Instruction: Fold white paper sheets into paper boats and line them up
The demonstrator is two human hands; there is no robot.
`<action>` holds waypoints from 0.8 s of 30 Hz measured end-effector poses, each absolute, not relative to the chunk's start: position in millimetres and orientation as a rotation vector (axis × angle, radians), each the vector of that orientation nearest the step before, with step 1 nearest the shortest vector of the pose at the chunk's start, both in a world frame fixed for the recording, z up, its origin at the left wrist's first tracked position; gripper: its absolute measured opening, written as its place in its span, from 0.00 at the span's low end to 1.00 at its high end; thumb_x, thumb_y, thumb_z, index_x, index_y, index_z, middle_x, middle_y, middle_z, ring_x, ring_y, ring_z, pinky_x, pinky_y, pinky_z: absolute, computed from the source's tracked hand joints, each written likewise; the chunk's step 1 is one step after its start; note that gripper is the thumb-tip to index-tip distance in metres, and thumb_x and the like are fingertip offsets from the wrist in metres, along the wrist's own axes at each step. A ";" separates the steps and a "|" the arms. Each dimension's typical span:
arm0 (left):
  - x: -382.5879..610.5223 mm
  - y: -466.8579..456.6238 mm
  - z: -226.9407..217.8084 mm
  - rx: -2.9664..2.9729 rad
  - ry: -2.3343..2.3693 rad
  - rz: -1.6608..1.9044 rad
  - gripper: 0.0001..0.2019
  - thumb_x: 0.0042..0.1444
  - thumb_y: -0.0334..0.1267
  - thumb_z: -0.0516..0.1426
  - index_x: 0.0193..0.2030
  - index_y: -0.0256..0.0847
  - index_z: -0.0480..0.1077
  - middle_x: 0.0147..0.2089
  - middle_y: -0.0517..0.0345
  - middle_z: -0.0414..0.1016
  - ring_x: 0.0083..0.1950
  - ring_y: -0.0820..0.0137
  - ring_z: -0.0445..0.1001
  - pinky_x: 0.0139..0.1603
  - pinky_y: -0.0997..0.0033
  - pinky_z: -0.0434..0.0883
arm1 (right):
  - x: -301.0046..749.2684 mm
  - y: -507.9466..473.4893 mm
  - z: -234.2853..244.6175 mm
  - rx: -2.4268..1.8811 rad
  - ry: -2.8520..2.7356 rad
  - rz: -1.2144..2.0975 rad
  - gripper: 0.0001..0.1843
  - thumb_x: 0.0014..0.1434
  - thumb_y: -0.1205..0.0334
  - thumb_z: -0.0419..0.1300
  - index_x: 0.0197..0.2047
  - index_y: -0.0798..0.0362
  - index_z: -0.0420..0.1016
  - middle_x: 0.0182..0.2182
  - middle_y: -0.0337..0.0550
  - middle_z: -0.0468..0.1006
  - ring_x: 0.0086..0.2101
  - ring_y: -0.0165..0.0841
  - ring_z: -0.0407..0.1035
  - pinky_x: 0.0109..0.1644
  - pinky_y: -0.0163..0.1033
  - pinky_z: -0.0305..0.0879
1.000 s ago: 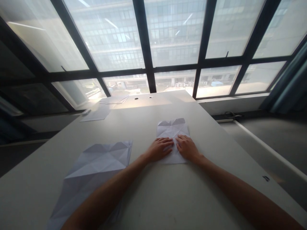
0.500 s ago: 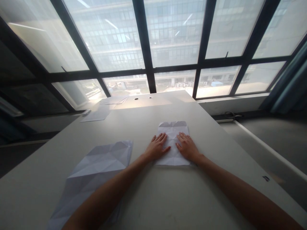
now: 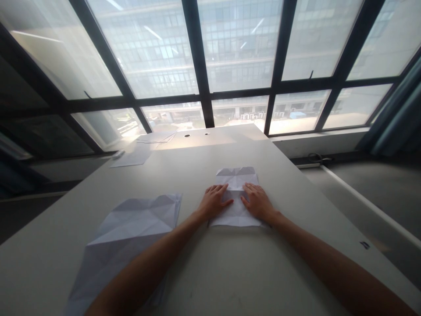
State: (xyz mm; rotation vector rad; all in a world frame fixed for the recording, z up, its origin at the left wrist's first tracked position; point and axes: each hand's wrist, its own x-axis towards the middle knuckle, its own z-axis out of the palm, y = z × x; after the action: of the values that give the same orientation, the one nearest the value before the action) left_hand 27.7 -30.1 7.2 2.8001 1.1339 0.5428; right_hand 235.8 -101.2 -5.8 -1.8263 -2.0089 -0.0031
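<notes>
A creased sheet of white paper lies in front of me, with fold lines running across it and its far corners folded or shaded. My left hand rests on its left side, fingers stretched out and thumb pointing inward. On the right side of the paper lies my right hand, palm down with the fingers extended. Between the two thumbs a crosswise crease stands out, with a darker band below it. To the left are larger creased papers, partly hidden by my left forearm.
The white table reaches toward tall dark-framed windows. Flat papers lie at its far left, near two round holes at the far edge. A small dark mark shows near the right edge. A blue curtain hangs at the right.
The paper under my hands now shows a sharper crosswise ridge and shaded band, and its near edge looks wavier. My left hand has shifted very slightly left; the right hand is nearly still.
</notes>
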 end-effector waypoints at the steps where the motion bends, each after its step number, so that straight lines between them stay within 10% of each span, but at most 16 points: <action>1: 27.5 -29.4 7.2 2.792 1.133 0.568 0.31 0.58 0.54 0.57 0.65 0.44 0.61 0.58 0.49 0.71 0.59 0.56 0.66 0.61 0.56 0.60 | 235.7 -101.6 -4.7 -1.822 -2.005 -0.013 0.26 0.63 0.56 0.54 0.61 0.58 0.66 0.61 0.54 0.66 0.61 0.41 0.57 0.66 0.47 0.46; 11: 24.2 -18.8 3.9 2.639 1.119 0.750 0.11 0.57 0.40 0.62 0.47 0.46 0.77 0.45 0.54 0.77 0.49 0.61 0.72 0.52 0.62 0.67 | 237.2 -104.3 4.8 -1.789 -1.973 -0.042 0.07 0.62 0.64 0.57 0.42 0.53 0.76 0.42 0.46 0.78 0.46 0.38 0.67 0.53 0.40 0.56; 24: 19.8 -10.3 4.7 2.388 1.111 0.923 0.04 0.54 0.37 0.62 0.34 0.42 0.79 0.40 0.55 0.79 0.41 0.65 0.77 0.46 0.66 0.70 | 237.2 -102.3 1.5 -1.744 -1.852 -0.034 0.06 0.62 0.65 0.56 0.36 0.52 0.75 0.35 0.44 0.78 0.40 0.37 0.70 0.48 0.39 0.59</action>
State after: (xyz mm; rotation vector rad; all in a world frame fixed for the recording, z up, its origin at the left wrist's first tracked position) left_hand 19.8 -10.3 4.7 2.3879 1.1110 0.9235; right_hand 237.2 -102.3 1.5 -1.7439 -1.8523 -0.0345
